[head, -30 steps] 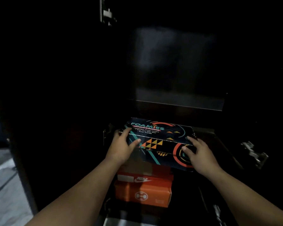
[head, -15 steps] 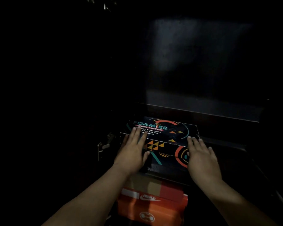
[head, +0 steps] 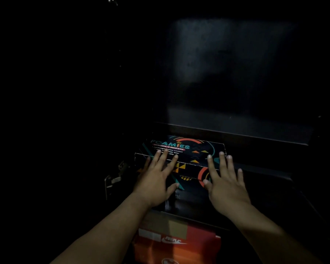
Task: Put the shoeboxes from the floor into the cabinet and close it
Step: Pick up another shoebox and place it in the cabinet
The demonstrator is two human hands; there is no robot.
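A dark shoebox with colourful shapes and "Foamies" lettering [head: 189,149] lies on a shelf inside the dark cabinet [head: 236,134]. My left hand [head: 156,178] rests flat against the box's front left, fingers spread, some reaching over the lid edge. My right hand [head: 225,183] lies flat against its front right, fingers spread too. Neither hand grips the box. Below, on a lower level, sits an orange shoebox [head: 179,242] with a white logo, partly hidden by my left forearm.
A metal door hinge [head: 112,178] is fixed to the cabinet's left side wall beside the box. A second hinge part [head: 111,0] shows at the top edge. The shelf extends to the right of the box. The surroundings are very dark.
The dark box has slid deeper onto the shelf. My hands went from gripping its corners to lying flat against its front with fingers spread. The view moved closer to the cabinet.
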